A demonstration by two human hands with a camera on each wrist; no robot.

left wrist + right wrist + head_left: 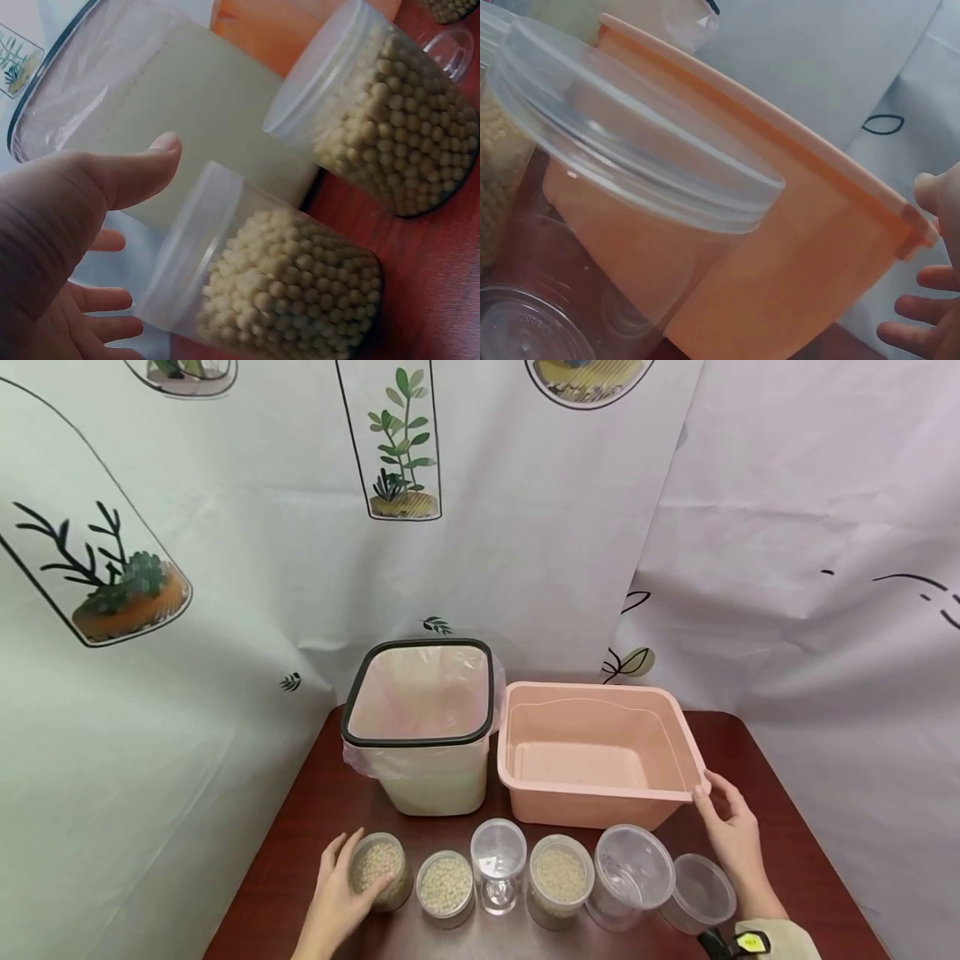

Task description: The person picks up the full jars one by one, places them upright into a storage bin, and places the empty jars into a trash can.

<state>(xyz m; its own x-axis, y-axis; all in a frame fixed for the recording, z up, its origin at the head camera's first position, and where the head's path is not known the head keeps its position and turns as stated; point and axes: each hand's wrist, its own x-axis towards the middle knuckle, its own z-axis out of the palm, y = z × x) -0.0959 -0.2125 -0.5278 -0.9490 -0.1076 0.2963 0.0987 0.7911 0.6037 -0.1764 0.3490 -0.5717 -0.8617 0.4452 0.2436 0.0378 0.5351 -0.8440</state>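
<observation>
My left hand [337, 885] is spread around the leftmost clear jar of pale dried beans [381, 870]. In the left wrist view, the thumb [142, 171] and fingers are apart beside that jar's rim. A shorter bean jar [446, 885] stands just to its right. My right hand [733, 831] touches the front right corner of a pink basin [592, 792]. The right wrist view shows its thumb [928, 193] by the basin's rim, with the other fingers spread loosely. Beside this hand are a low clear tub [701, 893] and a tall clear jar [633, 872].
Behind the left jars stands a bin [435, 785] with a black rim and a plastic liner. Between the bean jars is a clear stemmed cup [498, 860]; another bean jar [558, 877] stands right of it. A patterned cloth [525, 568] hangs behind the dark red table [292, 827].
</observation>
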